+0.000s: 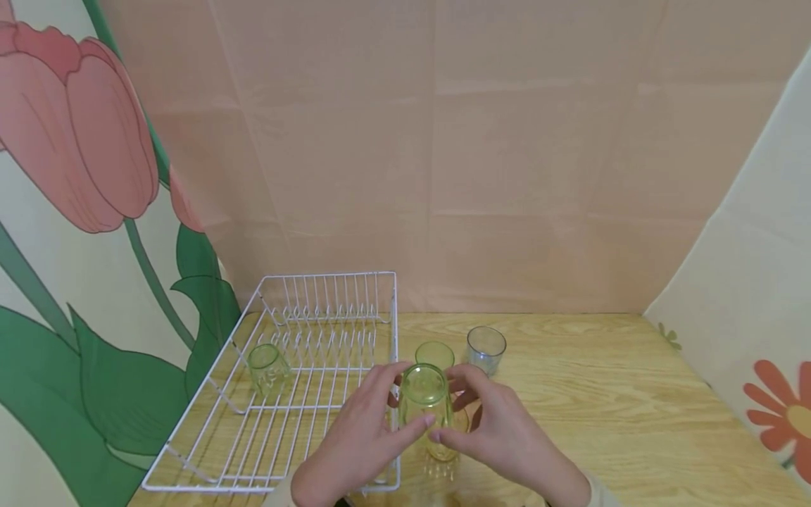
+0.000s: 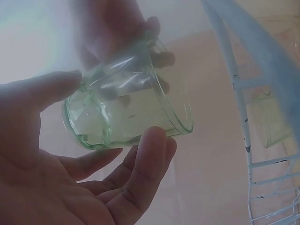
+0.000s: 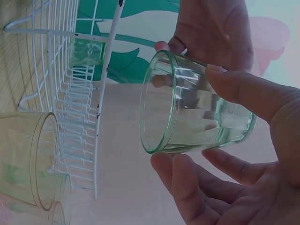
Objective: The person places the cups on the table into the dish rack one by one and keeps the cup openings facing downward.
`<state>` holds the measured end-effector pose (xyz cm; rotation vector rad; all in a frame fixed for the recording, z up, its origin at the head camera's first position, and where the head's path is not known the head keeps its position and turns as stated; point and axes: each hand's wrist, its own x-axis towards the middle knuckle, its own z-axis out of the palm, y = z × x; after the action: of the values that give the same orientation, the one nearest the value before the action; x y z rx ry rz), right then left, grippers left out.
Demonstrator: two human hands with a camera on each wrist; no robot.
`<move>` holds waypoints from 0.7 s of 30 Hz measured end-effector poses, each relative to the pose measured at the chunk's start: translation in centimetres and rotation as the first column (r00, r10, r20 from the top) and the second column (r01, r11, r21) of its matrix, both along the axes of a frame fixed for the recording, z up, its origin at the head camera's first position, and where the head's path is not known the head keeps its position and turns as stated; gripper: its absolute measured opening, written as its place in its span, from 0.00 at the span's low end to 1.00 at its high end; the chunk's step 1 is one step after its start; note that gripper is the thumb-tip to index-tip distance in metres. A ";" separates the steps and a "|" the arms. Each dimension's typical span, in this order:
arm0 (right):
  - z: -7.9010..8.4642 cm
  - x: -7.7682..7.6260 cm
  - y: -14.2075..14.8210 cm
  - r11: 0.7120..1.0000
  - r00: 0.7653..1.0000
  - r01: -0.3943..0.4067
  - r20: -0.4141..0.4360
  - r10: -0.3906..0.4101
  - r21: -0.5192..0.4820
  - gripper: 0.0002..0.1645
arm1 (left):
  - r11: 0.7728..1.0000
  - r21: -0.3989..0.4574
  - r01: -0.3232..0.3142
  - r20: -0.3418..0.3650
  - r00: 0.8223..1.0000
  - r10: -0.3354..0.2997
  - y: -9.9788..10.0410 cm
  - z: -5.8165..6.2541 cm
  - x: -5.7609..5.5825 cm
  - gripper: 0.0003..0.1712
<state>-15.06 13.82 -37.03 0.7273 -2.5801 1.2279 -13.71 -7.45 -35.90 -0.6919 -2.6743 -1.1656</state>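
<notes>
Between both hands is a pale green drinking glass point(image 1: 423, 394), rim down and base up. My left hand point(image 1: 364, 429) holds its left side, thumb near the base and fingers along the wall. From the other side my right hand point(image 1: 503, 426) grips the same glass point(image 3: 197, 108), its thumb and fingers around the wall. In the left wrist view the glass point(image 2: 136, 108) looks clear, with faceted sides. Another green glass point(image 1: 436, 349) stands just behind it, and a yellowish glass point(image 3: 21, 154) shows below it in the right wrist view, partly hidden in the head view.
A white wire dish rack point(image 1: 398, 310) stands left of the hands, its right edge close to the left hand. Inside, toward its left side, sits an upside-down green glass point(image 1: 267, 370). A bluish clear glass point(image 1: 486, 348) stands upright on the wooden table point(image 1: 621, 401) at back right.
</notes>
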 end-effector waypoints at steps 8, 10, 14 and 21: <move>0.0 -0.1 -0.1 1.000 1.000 -0.014 0.006 0.014 -0.009 0.39 | 1.000 -0.027 -0.010 -0.019 1.000 0.010 -0.2 0.2 0.0 0.37; 0.0 -0.1 -0.2 1.000 1.000 -0.016 0.008 0.017 -0.010 0.39 | 0.999 -0.034 -0.015 -0.024 1.000 0.015 -0.2 0.3 0.0 0.37; -0.1 -0.1 -0.2 1.000 1.000 -0.021 0.005 0.021 -0.008 0.40 | 0.999 -0.036 -0.021 -0.033 0.999 0.019 -0.4 0.3 0.0 0.37; 0.0 -0.1 -0.3 1.000 1.000 -0.026 0.008 0.026 -0.011 0.40 | 0.999 -0.026 -0.026 -0.035 0.999 0.025 -0.5 0.4 0.1 0.37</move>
<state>-15.20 13.49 -37.01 0.7577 -2.5768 1.2542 -13.62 -7.97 -35.53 -0.6734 -2.6670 -1.1033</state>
